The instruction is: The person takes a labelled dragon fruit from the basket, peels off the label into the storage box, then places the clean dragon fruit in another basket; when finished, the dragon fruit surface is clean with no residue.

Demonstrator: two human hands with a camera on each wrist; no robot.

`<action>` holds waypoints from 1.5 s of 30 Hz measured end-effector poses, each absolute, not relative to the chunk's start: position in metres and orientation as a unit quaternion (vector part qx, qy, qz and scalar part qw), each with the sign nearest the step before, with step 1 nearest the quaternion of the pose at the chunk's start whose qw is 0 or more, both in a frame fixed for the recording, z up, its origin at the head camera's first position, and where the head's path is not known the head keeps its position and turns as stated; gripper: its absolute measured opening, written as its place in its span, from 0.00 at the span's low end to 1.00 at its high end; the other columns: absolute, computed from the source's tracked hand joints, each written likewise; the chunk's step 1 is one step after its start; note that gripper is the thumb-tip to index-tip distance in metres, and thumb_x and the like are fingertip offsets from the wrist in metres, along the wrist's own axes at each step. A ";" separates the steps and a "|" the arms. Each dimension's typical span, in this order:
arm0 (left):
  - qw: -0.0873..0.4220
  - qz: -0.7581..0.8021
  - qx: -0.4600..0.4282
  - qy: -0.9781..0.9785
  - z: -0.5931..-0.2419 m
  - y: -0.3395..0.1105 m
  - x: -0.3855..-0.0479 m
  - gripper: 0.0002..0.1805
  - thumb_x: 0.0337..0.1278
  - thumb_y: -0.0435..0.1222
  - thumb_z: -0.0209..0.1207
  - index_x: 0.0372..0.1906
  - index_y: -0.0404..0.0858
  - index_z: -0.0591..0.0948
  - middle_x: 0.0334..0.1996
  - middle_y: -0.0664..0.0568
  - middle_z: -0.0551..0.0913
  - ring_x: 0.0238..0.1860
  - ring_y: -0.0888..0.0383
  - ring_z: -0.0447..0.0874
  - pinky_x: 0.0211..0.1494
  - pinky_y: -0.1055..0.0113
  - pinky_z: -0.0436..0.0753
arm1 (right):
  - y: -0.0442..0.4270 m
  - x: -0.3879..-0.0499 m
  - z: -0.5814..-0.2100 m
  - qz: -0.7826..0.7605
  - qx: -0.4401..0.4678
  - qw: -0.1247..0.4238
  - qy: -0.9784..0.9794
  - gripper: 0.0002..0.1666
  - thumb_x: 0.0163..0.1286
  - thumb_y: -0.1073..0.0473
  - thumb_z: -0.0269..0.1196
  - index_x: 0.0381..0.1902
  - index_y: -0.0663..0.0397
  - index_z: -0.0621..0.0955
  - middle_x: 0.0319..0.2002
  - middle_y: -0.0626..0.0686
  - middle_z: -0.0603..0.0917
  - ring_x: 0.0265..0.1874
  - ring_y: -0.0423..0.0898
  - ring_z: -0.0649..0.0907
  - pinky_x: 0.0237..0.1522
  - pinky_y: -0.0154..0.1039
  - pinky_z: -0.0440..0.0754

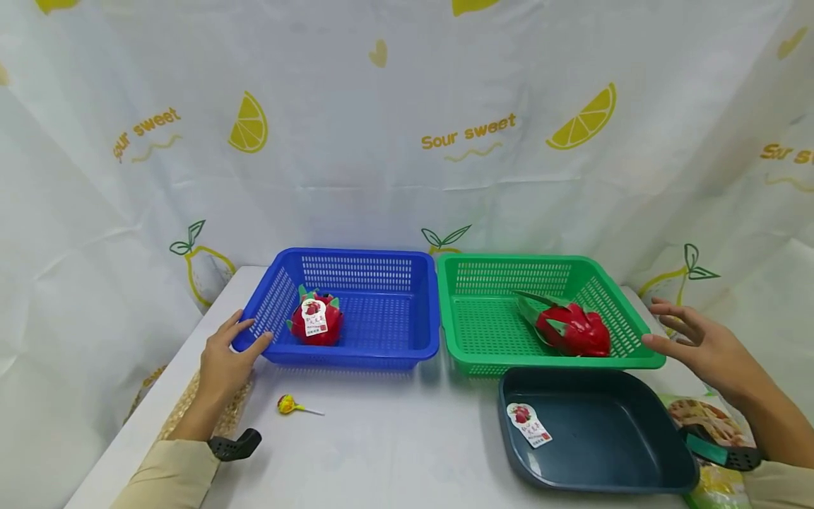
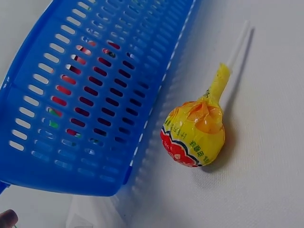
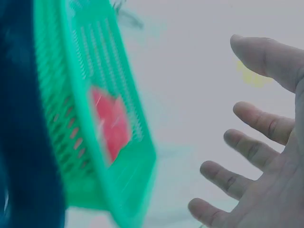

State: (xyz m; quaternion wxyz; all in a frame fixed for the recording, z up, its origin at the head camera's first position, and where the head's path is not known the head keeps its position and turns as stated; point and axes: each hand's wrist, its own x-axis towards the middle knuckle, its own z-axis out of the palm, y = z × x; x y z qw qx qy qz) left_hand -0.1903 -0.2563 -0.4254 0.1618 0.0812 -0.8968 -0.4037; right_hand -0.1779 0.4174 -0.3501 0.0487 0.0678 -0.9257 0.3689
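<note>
A blue basket [image 1: 381, 357] stands at the left with a red dragon fruit [image 1: 324, 329] in it, a white label on its front. My left hand [image 1: 225, 357] is at that basket's front left corner, thumb and fingers spread around the corner; whether they touch the rim cannot be told. In the left wrist view only one fingertip [image 2: 8, 218] shows, below the basket. To the right, a green basket [image 1: 470, 360] holds another dragon fruit [image 1: 575, 331], lying on its side. My right hand [image 1: 715, 346], fingers spread and holding nothing, is beside its front right corner.
A yellow wrapped lollipop [image 1: 287, 404] lies before the blue basket. In front of the green basket stands a dark blue tray [image 1: 604, 431] with a loose dragon fruit label [image 1: 529, 424]. Packages lie under each forearm, one beige [image 1: 238, 410], one green [image 1: 718, 488].
</note>
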 end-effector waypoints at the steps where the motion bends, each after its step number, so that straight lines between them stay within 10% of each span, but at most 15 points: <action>1: 0.165 -0.401 0.080 -0.897 -0.426 -0.257 -0.190 0.37 0.62 0.50 0.61 0.66 0.29 0.70 0.73 0.42 0.56 0.71 0.35 0.49 0.61 0.37 0.62 | 0.413 -0.177 -0.343 0.365 0.073 0.052 -0.927 0.40 0.72 0.53 0.59 0.74 0.60 0.56 0.74 0.61 0.51 0.65 0.75 0.54 0.44 0.78 0.61; 9: 0.173 -0.401 0.072 -0.896 -0.428 -0.260 -0.188 0.37 0.62 0.50 0.61 0.66 0.28 0.69 0.72 0.42 0.58 0.71 0.36 0.51 0.63 0.38 0.61 | 0.369 -0.174 -0.290 0.344 0.136 0.060 -0.927 0.37 0.70 0.59 0.61 0.73 0.46 0.60 0.68 0.53 0.63 0.64 0.40 0.66 0.48 0.57 0.76; 13: 0.177 -0.399 0.064 -0.898 -0.429 -0.259 -0.190 0.36 0.61 0.49 0.62 0.65 0.28 0.70 0.72 0.41 0.59 0.70 0.36 0.52 0.63 0.39 0.62 | 0.345 -0.171 -0.270 0.347 0.164 0.054 -0.922 0.38 0.69 0.61 0.62 0.73 0.43 0.61 0.68 0.52 0.64 0.61 0.40 0.68 0.48 0.63 0.75; 19: 0.173 -0.400 0.060 -0.898 -0.429 -0.258 -0.191 0.36 0.61 0.49 0.62 0.65 0.28 0.70 0.72 0.41 0.59 0.70 0.35 0.53 0.61 0.39 0.62 | 0.310 -0.175 -0.247 0.398 0.227 0.030 -0.888 0.36 0.68 0.67 0.59 0.71 0.45 0.63 0.67 0.48 0.66 0.61 0.40 0.70 0.44 0.27 0.75; 34: 0.176 -0.407 0.065 -0.894 -0.429 -0.257 -0.190 0.37 0.62 0.49 0.61 0.66 0.28 0.69 0.72 0.42 0.58 0.70 0.37 0.53 0.63 0.40 0.62 | 0.193 -0.216 -0.225 0.526 0.236 -0.124 -0.808 0.37 0.69 0.54 0.60 0.71 0.53 0.58 0.69 0.57 0.62 0.64 0.58 0.67 0.56 0.60 0.71; 45: 0.170 -0.401 0.062 -0.898 -0.426 -0.256 -0.189 0.38 0.62 0.51 0.60 0.66 0.27 0.69 0.72 0.40 0.57 0.70 0.35 0.53 0.61 0.38 0.63 | 0.104 -0.254 -0.255 0.558 0.173 -0.190 -0.789 0.41 0.63 0.47 0.67 0.69 0.42 0.62 0.67 0.55 0.64 0.62 0.56 0.69 0.53 0.63 0.73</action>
